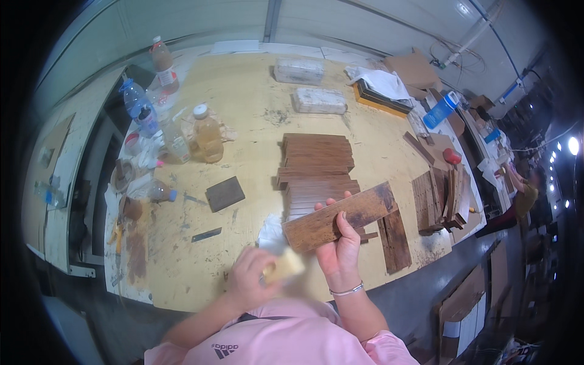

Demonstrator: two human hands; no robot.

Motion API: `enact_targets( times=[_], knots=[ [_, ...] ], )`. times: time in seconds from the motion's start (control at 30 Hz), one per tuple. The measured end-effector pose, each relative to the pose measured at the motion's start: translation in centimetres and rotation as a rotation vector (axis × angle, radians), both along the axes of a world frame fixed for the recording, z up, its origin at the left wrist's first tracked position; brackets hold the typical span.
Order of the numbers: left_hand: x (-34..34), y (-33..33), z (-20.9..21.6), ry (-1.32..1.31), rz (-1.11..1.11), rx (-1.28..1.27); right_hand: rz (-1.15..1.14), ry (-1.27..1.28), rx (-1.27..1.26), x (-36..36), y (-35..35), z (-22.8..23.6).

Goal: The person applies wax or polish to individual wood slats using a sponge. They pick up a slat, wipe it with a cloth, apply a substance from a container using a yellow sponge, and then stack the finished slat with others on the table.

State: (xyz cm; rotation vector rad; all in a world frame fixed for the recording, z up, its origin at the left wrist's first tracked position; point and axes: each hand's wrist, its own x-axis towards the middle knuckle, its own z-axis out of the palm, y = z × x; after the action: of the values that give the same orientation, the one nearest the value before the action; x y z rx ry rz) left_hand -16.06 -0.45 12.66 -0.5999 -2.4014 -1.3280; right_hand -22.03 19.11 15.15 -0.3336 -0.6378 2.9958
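My right hand, with a metal bangle at the wrist, grips a flat brown wooden board from its near side, thumb on the face and fingers behind. Dark stains mark the board's right end. In my left hand is a pale yellow block, smeared by motion and held just below the board's left end. Its exact kind cannot be made out. Behind the held board stand rows of stacked wooden boards, partly covered by it. A crumpled white cloth or paper lies between the hands and the stack.
At the left stand a bottle of amber liquid and several plastic bottles. A dark square plate and a thin dark strip lie nearer. Two wrapped blocks sit at the back. More boards lean at the right; a person stands beyond.
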Motion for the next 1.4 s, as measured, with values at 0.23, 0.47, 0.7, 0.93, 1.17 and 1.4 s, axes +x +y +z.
enact_targets(
  times=[0.23, 0.47, 0.7, 0.93, 1.17, 1.4],
  knots=[
    [-2.1, 0.7, 0.9, 0.010, 0.121, 0.065, 0.000, -0.036, -0.042, -0.1, 0.5, -0.4],
    [1.4, -0.5, 0.7, -0.120, 0.026, 0.058, 0.026, -0.063, 0.479, -1.8, 3.5, -2.3],
    [-0.5, -0.3, 1.7, -0.210, 0.051, 0.209, 0.025, 0.116, 0.266, -2.6, 4.5, -1.6],
    [-0.6, 0.0, 1.3, -0.105, 0.023, 0.134, 0.245, -0.027, 0.057, -2.3, 3.7, -0.1],
    [-0.6, 2.0, 3.3, 0.061, -0.022, 0.041, 0.102, -0.040, 0.210, -2.6, 1.7, -0.9],
    [-1.0, 0.5, -0.5, -0.023, 0.190, 0.019, -0.022, -0.042, 0.173, -2.1, 2.3, -0.3]
  ],
)
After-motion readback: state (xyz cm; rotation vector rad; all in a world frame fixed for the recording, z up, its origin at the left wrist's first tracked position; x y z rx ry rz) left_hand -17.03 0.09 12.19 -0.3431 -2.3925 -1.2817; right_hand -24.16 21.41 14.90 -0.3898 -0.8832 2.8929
